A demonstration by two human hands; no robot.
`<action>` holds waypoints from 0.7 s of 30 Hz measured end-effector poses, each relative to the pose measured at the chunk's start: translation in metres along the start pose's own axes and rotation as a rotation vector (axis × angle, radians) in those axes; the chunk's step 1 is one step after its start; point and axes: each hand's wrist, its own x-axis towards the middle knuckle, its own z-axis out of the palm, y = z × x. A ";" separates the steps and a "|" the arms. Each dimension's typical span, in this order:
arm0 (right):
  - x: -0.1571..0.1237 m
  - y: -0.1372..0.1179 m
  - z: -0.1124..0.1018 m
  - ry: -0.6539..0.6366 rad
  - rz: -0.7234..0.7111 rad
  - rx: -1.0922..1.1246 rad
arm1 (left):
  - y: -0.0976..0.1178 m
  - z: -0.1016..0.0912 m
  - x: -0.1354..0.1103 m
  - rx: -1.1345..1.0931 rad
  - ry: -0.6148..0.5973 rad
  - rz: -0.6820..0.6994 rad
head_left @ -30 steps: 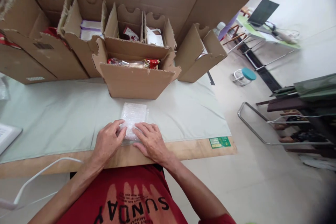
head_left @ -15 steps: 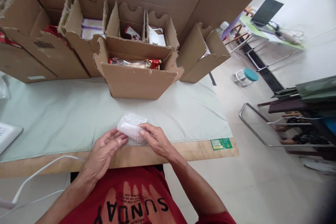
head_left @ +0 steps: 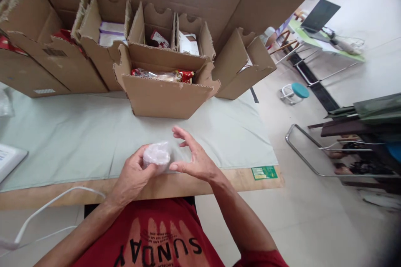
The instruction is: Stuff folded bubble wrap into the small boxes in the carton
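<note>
A small bundle rolled in clear bubble wrap (head_left: pixel 157 155) is held upright just above the near edge of the table. My left hand (head_left: pixel 134 174) is closed around its lower side. My right hand (head_left: pixel 194 156) hovers beside it on the right, fingers spread, with the thumb at the bundle's edge. Straight behind the hands stands an open cardboard box (head_left: pixel 166 91) holding red and clear snack packets (head_left: pixel 163 76).
Several more open cardboard boxes (head_left: pixel 50 58) line the back of the pale green table cover (head_left: pixel 78 133), some with packets inside. A white device (head_left: pixel 9 159) and its cable (head_left: pixel 53 204) lie at the left. To the right are floor, a stool (head_left: pixel 296 91) and metal frames.
The flat bubble-wrapped piece was pressed on the table by both hands, then lifted and rolled into a bundle. My left hand now grips it and my right hand has let go and spread.
</note>
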 end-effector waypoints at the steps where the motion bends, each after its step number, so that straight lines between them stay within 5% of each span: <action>1: 0.004 -0.004 -0.003 -0.071 -0.017 -0.009 | 0.005 0.000 0.001 0.094 -0.038 0.040; 5: 0.016 -0.022 -0.005 -0.215 -0.047 -0.216 | 0.017 0.002 0.004 0.299 -0.064 0.154; 11: 0.014 -0.034 -0.018 -0.035 0.002 -0.237 | 0.022 -0.005 0.009 0.296 -0.131 0.154; 14: 0.013 -0.033 -0.028 -0.106 -0.010 -0.173 | 0.024 -0.007 0.012 0.296 -0.209 0.137; 18: 0.013 -0.049 -0.049 -0.242 -0.007 -0.358 | 0.027 -0.007 0.015 0.269 -0.259 0.185; 21: 0.014 -0.078 -0.079 -0.177 -0.056 -0.435 | 0.042 -0.005 0.020 0.241 -0.216 0.330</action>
